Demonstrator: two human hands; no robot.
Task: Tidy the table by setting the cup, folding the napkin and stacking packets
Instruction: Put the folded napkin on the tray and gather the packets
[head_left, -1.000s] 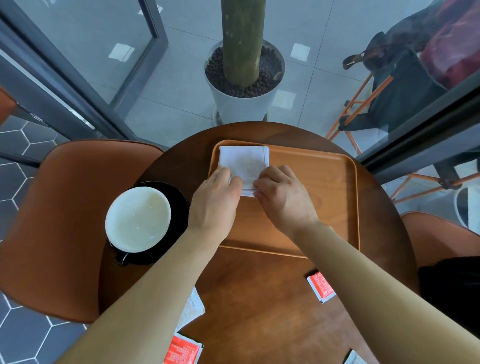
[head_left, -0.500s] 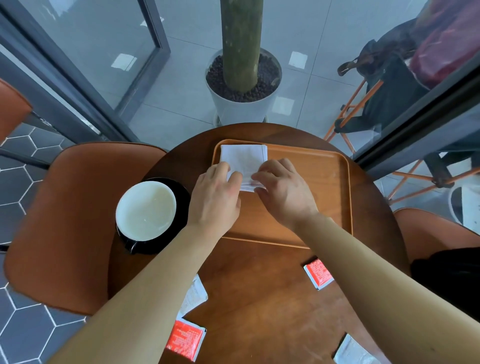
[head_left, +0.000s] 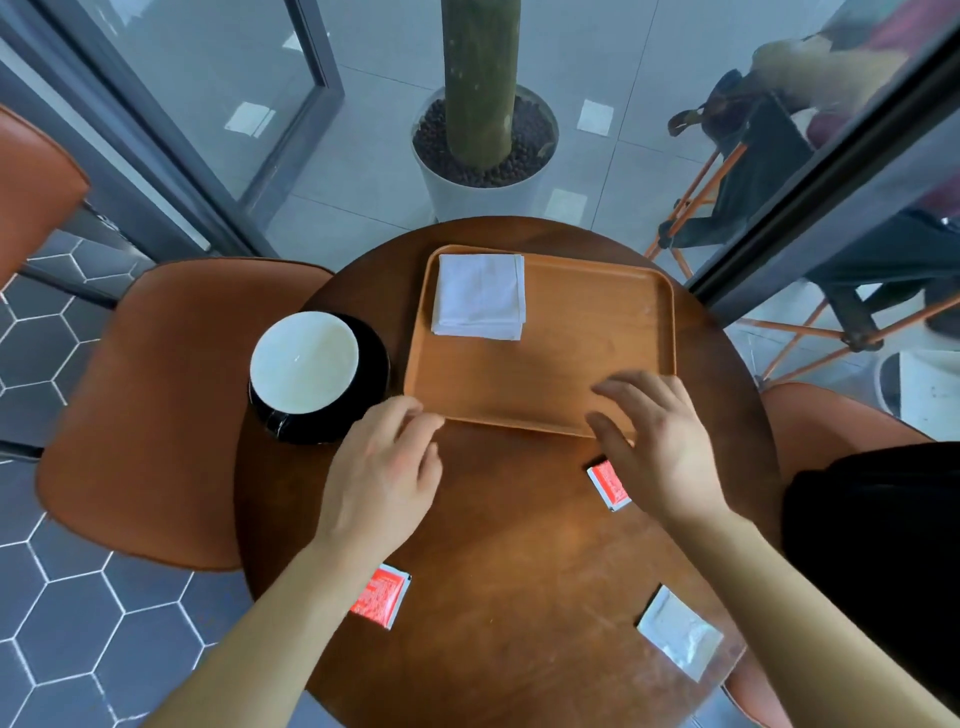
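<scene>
Red packets (head_left: 381, 596), two; white packet (head_left: 679, 638), one.

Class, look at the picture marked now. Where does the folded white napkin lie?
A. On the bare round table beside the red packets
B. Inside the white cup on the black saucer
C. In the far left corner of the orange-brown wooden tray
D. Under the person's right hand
C: the folded white napkin lies flat in the far left corner of the orange-brown wooden tray, clear of both hands.

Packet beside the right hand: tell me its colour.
The packet is red with a white edge, seen in the head view beside the right hand.
</scene>
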